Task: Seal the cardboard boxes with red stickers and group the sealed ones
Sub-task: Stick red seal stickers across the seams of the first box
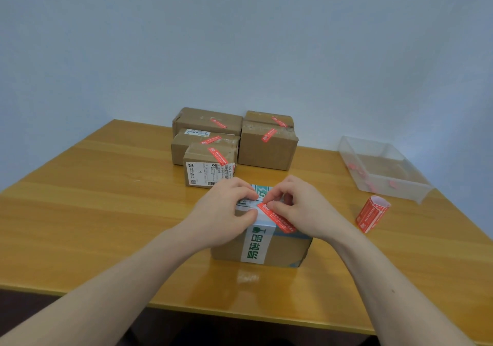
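box (262, 241): near edge of the surface (106, 212), five stickered boxes (213, 142) behind it. red sticker (277, 219): on box top, long axis diagonal, far end under right hand (298, 207) fingers, pinched. left hand (224, 212): curled, gripping box's left top edge.

Soft, even light fills the scene, moderately bright with a cool cast on the pale wall (240, 38). The glossy bench (106, 212) throws back a broad sheen, and a small white glare patch sits on it just near of the closest box (280, 249), whose front face lies in mild shade. Shadows are faint and short-edged. Wide-angle distortion bows the bench's edges and stretches the forearms toward the near corners. Focus is fair in the centre; printed text on the far labels is too soft to read, and the clear tray (386, 180) at right looks hazy.
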